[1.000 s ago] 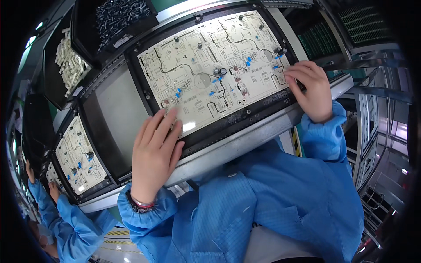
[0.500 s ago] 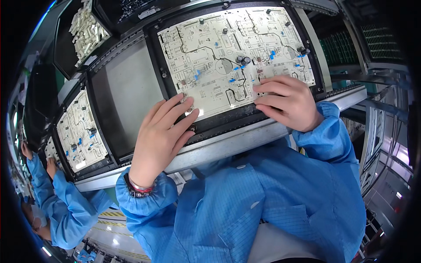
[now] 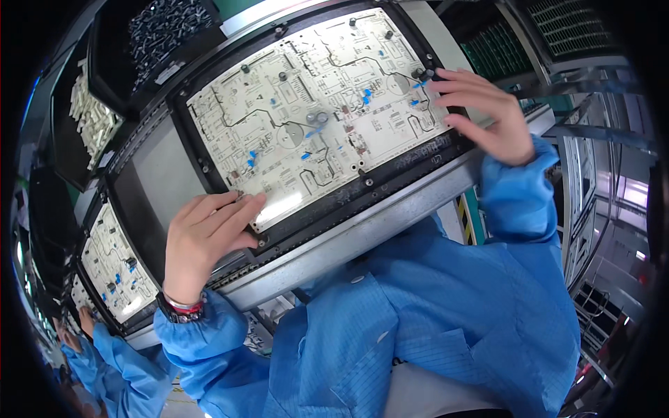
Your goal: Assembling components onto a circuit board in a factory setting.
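A white circuit board (image 3: 279, 188) sits in a black carrier frame (image 3: 331, 209) in front of me. It bears blue parts, black cylindrical capacitors (image 3: 317, 118) and dark printed lines. My left hand (image 3: 209, 233) lies at the board's near left corner, its fingertips on the corner and the thumb by the frame's edge. At the right edge, my right hand (image 3: 488, 115) is spread, with the fingertips by a small group of dark capacitors (image 3: 421, 74) and the thumb lower down near the board's edge. Nothing shows in either hand.
A metal rail (image 3: 348, 230) runs along the near side. Behind the board stand black bins of white pieces (image 3: 90, 115) and dark small parts (image 3: 167, 35). Another board (image 3: 115, 268) sits further left, near a co-worker's blue sleeve (image 3: 129, 369). Green boards (image 3: 495, 52) are racked at the far right.
My right hand has moved from the board's near middle out to its right edge. My left hand stays at the near left corner. The view has shifted, bringing more of the dark-parts bin in.
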{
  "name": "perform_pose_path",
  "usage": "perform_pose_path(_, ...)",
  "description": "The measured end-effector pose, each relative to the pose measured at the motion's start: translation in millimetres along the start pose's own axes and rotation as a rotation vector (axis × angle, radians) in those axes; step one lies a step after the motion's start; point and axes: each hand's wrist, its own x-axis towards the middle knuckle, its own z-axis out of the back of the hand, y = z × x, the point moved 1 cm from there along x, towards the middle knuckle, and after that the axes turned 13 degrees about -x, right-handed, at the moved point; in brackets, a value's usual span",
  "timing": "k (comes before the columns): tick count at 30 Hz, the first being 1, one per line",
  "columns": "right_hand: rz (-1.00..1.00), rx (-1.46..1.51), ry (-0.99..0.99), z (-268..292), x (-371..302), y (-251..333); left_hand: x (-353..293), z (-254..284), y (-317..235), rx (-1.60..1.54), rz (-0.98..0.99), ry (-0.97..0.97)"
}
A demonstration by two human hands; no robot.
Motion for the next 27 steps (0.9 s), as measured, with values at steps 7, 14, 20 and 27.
perform_pose_path(7, 0.08, -0.069, 0.326, 6.5, -22.0, -33.1, 16.4, 0.1, 15.8, -0.065, -0.063, 0.044)
perform_pose_path(14, 0.614, -0.589, 0.092, 7.3, -11.7, -41.5, 19.9, 11.1, 3.0, -0.042, 0.038, 0.092)
perform_pose_path(20, 0.844, -0.644, 0.06, 9.3, 0.3, -38.6, 21.1, 11.5, 1.8, -0.038, 0.072, 0.116)
perform_pose_path(27, 1.053, -0.698, -0.013, 9.9, 9.1, -42.7, 12.7, 12.1, -8.2, -0.05, 0.165, 0.102)
